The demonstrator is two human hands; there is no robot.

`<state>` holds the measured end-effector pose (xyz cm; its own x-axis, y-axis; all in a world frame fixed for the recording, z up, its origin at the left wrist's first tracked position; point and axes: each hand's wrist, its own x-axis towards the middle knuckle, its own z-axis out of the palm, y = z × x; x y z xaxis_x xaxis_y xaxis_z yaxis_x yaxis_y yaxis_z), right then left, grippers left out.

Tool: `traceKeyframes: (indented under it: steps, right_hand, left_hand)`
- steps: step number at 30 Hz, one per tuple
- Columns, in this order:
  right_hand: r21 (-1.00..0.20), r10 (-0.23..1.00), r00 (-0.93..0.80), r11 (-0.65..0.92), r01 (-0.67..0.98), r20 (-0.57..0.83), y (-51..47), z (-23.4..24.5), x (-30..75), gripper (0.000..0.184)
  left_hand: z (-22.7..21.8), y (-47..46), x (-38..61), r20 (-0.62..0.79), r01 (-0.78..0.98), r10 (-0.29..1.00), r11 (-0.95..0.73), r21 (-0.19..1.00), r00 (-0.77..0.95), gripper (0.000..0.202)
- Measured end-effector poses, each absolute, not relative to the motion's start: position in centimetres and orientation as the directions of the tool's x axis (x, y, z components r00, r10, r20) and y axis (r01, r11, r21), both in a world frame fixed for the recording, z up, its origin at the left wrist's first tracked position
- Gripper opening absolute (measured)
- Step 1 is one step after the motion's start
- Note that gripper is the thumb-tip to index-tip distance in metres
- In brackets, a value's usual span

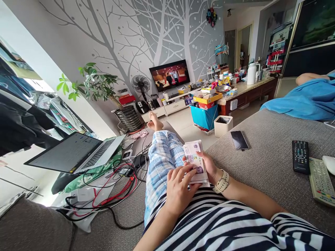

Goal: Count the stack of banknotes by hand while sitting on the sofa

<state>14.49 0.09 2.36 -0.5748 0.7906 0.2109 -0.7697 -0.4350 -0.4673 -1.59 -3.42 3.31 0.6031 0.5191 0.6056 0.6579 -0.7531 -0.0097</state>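
A thick stack of purple banknotes (194,157) rests over my lap, above my blue checked trousers (162,153). My right hand (210,167), with a pale wristwatch (222,182) on its wrist, cups the stack from below and the right side. My left hand (180,184) lies on top of the stack, fingers bent, with the fingertips pressing on the top note near its lower end. I am lying on a grey sofa (264,157) in a striped shirt, legs stretched out.
On the sofa to my right lie a black phone (239,140), a black remote (300,157) and a grey remote (321,181). To my left are an open laptop (78,151) and tangled cables (115,188). Another person in blue (303,99) lies at the far right.
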Motion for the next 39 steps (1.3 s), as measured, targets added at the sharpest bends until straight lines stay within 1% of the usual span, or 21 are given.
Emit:
traceKeyframes:
  steps: [6,11,17,20,24,26,28,29,31,32,33,35,37,39]
  right_hand:
    - [-0.495,0.835,-0.508,-0.356,-0.792,0.212,-0.2,3.0,14.3,0.041]
    - [-0.517,0.827,-0.517,-0.35,-0.781,0.22,-0.2,2.9,14.2,0.043]
    - [-0.513,0.836,-0.493,-0.322,-0.796,0.24,0.2,2.2,14.1,0.042]
    - [-0.522,0.839,-0.49,-0.316,-0.792,0.237,0.3,2.1,14.1,0.041]
    - [-0.525,0.826,-0.507,-0.325,-0.787,0.247,0.5,2.0,14.1,0.041]
    - [-0.525,0.824,-0.509,-0.327,-0.786,0.25,0.5,1.9,14.1,0.04]
    - [-0.533,0.837,-0.492,-0.311,-0.787,0.239,0.5,1.8,14.1,0.039]
    - [-0.546,0.843,-0.487,-0.303,-0.781,0.228,0.5,1.8,14.1,0.037]
    - [-0.585,0.854,-0.473,-0.273,-0.763,0.218,0.4,1.8,14.2,0.035]
    - [-0.61,0.855,-0.468,-0.252,-0.751,0.224,0.3,1.9,14.3,0.034]
    - [-0.634,0.857,-0.457,-0.219,-0.741,0.239,0.3,2.1,14.3,0.033]
    - [-0.679,0.859,-0.437,-0.154,-0.718,0.268,0.1,2.4,14.4,0.032]
    - [-0.712,0.868,-0.409,-0.097,-0.696,0.282,0.0,2.7,14.4,0.031]
    - [-0.742,0.881,-0.372,-0.038,-0.67,0.291,-0.2,2.8,14.4,0.032]
  left_hand:
    - [3.5,-3.5,-1.5,0.616,0.661,0.508,-0.75,-0.027,0.602,0.035]
    - [3.6,-3.4,-1.5,0.628,0.655,0.492,-0.755,-0.038,0.603,0.034]
    - [3.6,-3.7,-1.6,0.631,0.667,0.489,-0.742,-0.062,0.602,0.048]
    - [3.8,-3.7,-1.7,0.607,0.641,0.469,-0.762,-0.09,0.642,0.046]
    - [4.0,-3.8,-1.6,0.587,0.632,0.477,-0.771,-0.077,0.654,0.043]
    - [4.1,-3.8,-1.6,0.589,0.617,0.478,-0.785,-0.046,0.652,0.045]
    - [4.1,-3.7,-1.7,0.616,0.605,0.499,-0.795,0.045,0.61,0.049]
    - [4.1,-3.7,-1.7,0.635,0.601,0.529,-0.79,0.124,0.564,0.05]
    - [4.0,-3.3,-1.8,0.649,0.591,0.638,-0.73,0.342,0.413,0.044]
    - [3.9,-3.1,-1.9,0.629,0.578,0.708,-0.672,0.463,0.321,0.039]
    - [3.9,-2.8,-1.9,0.582,0.561,0.782,-0.592,0.578,0.224,0.037]
    - [3.9,-2.3,-1.9,0.427,0.509,0.9,-0.407,0.758,0.084,0.042]
    - [4.2,-1.8,-1.9,0.224,0.436,0.971,-0.238,0.868,0.083,0.048]
    - [4.6,-1.6,-1.8,-0.005,0.356,0.989,-0.048,0.933,0.147,0.046]
